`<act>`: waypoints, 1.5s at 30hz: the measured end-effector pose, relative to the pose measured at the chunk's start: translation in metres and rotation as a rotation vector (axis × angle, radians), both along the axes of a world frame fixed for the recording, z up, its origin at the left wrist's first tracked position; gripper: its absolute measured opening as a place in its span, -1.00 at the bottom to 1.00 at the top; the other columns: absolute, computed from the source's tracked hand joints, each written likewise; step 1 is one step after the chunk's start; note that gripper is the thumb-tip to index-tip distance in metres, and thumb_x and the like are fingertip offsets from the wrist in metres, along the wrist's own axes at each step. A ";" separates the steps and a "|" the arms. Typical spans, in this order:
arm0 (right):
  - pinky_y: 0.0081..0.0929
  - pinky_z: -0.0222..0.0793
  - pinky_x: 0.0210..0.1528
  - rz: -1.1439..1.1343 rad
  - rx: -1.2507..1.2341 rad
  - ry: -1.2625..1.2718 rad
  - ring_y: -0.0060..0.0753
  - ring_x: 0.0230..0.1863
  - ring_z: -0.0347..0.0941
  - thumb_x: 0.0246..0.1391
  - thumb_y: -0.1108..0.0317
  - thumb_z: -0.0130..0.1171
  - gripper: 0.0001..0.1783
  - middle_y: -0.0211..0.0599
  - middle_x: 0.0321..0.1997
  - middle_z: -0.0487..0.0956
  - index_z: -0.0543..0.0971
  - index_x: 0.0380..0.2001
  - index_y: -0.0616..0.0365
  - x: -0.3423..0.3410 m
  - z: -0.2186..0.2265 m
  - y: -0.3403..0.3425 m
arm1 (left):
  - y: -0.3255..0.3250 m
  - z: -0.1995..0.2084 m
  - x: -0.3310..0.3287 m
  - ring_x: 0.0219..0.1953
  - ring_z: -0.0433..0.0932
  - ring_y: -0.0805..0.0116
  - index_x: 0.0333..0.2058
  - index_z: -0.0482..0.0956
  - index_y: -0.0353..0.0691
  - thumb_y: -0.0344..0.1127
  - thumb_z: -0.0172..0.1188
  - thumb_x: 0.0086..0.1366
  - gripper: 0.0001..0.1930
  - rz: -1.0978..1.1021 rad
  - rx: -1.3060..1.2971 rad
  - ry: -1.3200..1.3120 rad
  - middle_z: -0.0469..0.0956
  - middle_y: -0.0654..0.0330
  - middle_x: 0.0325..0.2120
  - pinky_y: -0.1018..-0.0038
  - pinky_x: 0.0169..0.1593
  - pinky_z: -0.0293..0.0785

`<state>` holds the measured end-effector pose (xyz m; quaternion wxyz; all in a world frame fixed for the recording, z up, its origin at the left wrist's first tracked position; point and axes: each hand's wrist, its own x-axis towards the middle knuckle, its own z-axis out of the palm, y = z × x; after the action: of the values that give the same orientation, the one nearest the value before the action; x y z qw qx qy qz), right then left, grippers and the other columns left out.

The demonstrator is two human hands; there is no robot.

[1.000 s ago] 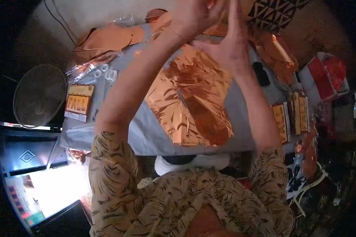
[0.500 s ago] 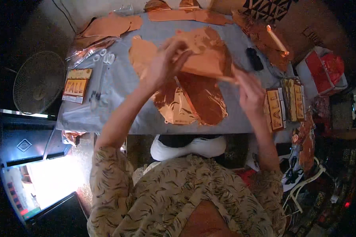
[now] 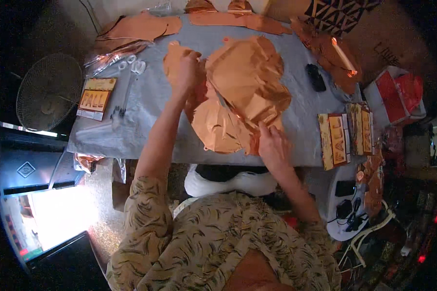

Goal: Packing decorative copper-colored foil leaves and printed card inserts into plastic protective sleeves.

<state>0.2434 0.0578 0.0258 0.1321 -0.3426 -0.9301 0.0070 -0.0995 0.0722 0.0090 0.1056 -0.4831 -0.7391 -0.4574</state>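
Observation:
Flat copper-coloured foil balloons [image 3: 247, 72] lie in the middle of the grey-covered table, creased and partly overlapping. Over the left lobe sits my left hand [image 3: 187, 72], its fingers curled closed; what they hold, if anything, is hidden. At the lower right edge of the foil, my right hand [image 3: 275, 147] pinches the rim of the right-hand foil balloon. A dark slanting gap runs between the two large foil lobes. The lower left foil part [image 3: 218, 128] lies flat near the table's front edge.
More flat foil pieces [image 3: 136, 28] lie along the table's back edge. Printed card packets lie left [image 3: 96, 99] and right [image 3: 333, 140]. White ribbon rolls [image 3: 138, 66], a black object [image 3: 315, 77] and a red-and-white box [image 3: 393, 94] surround the work. A fan [image 3: 48, 92] stands left.
The raised foil flap has come down and spread over the right side. My right hand has moved down and left to its lower edge. My left hand has shifted slightly left, its fingers now curled.

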 end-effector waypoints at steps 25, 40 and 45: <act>-0.24 0.43 -0.05 0.006 -0.654 0.256 0.03 -0.05 0.56 0.36 0.11 -0.08 -0.52 0.06 -0.08 0.60 0.45 0.19 0.16 -0.027 0.010 0.016 | 0.058 -0.006 0.012 -0.50 0.59 0.36 -0.31 0.66 -0.33 0.09 0.34 0.16 -0.51 -0.238 -0.121 -0.533 0.67 0.12 -0.48 0.34 -0.32 0.56; 0.01 -0.08 0.39 0.277 -0.121 0.017 -0.03 0.42 0.08 0.22 0.26 0.11 -0.48 -0.15 0.43 0.20 0.41 0.25 0.03 -0.030 -0.009 0.021 | 0.008 -0.012 -0.026 -0.42 0.66 0.17 -0.28 0.66 -0.33 -0.05 0.46 -0.03 -0.54 -0.304 -0.446 -0.295 0.68 0.01 -0.43 0.27 -0.29 0.55; -0.01 -0.10 0.41 0.339 -0.222 0.102 -0.05 0.45 0.06 0.21 0.30 0.13 -0.44 -0.07 0.43 0.18 0.36 0.27 0.14 -0.052 -0.007 -0.005 | -0.019 -0.014 -0.048 -0.45 0.62 0.33 -0.28 0.67 -0.29 -0.05 0.43 0.06 -0.59 -0.361 -0.341 -0.320 0.66 0.13 -0.47 0.35 -0.34 0.54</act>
<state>0.1910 0.0525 0.0187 0.1376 -0.1930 -0.9600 0.1489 -0.1474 0.0530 -0.0051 -0.1778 -0.5391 -0.7147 -0.4085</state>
